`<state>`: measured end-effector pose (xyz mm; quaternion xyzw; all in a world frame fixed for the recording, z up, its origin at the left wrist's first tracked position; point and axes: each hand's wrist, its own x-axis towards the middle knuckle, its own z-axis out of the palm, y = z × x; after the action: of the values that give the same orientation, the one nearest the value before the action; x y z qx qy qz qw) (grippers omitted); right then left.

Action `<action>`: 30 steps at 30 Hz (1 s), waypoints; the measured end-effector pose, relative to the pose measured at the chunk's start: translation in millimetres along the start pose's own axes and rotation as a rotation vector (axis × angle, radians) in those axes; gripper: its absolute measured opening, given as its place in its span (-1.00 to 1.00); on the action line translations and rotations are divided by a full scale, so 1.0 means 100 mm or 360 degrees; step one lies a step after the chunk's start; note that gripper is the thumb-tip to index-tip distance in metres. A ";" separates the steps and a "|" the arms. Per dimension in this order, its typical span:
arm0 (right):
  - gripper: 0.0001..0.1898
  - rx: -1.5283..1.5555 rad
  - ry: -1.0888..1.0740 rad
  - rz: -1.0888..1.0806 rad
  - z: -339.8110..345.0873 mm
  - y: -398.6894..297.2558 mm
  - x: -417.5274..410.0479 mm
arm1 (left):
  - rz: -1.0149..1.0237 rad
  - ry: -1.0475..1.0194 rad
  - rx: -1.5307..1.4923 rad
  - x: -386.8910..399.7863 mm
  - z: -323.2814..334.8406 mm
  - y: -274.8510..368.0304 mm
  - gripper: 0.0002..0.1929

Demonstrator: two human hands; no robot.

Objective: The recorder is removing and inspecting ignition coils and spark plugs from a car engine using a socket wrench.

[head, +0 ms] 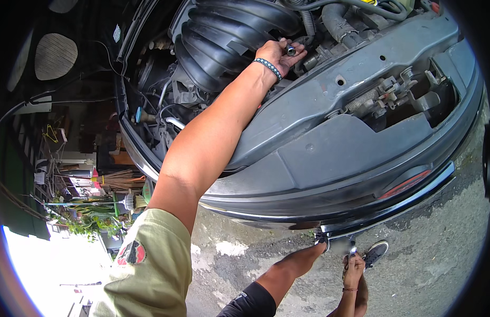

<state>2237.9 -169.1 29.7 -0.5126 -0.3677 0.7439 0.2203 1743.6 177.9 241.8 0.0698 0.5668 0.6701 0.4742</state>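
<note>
My left hand reaches into a car's engine bay, palm turned up, with a chrome socket held against the fingers. The socket's hollow end faces me. Right beside this hand is a ribbed black plastic intake manifold; a corrugated hose runs just above the fingers. Low in the view, in front of the bumper, my right hand grips a shiny metal tool. A blurred patch covers the area beside this tool, so its exact kind cannot be told.
The grey front panel lies under my left forearm, with an opening showing the hood latch. A black bumper curves below. The raised hood is at the upper left. My shoes stand on rough concrete. Brooms and plants are at left.
</note>
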 end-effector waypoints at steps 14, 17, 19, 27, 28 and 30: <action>-0.51 -0.0115 0.0031 -0.0004 0.07 -0.09 0.11 | -0.0104 -0.0014 0.0039 0.08 -0.08 -0.01 -0.87; -0.51 -0.0166 0.0058 -0.0040 0.00 -0.04 0.12 | -0.0054 0.0021 0.0076 -0.02 0.02 -0.06 -0.91; -0.51 -0.0156 0.0057 -0.0037 0.01 -0.11 0.13 | -0.0020 0.0002 0.0093 -0.09 0.05 -0.02 -0.86; -0.69 0.0027 0.0076 -0.0184 -0.05 -0.76 -0.16 | -0.0642 -0.0151 0.0418 -0.62 0.11 0.41 -0.75; -0.81 -0.0346 0.0006 -0.0411 -0.13 -0.88 -0.19 | -0.0584 -0.0160 0.0454 -0.78 0.12 0.49 -0.74; -0.85 -0.0024 -0.0104 -0.0047 0.20 -1.77 -0.50 | -0.0380 -0.0110 0.0415 -1.22 0.01 0.69 -0.74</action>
<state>2230.0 -98.8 200.9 -0.4841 -0.3878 0.7543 0.2153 1771.7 98.3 353.7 0.0860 0.6366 0.5270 0.5565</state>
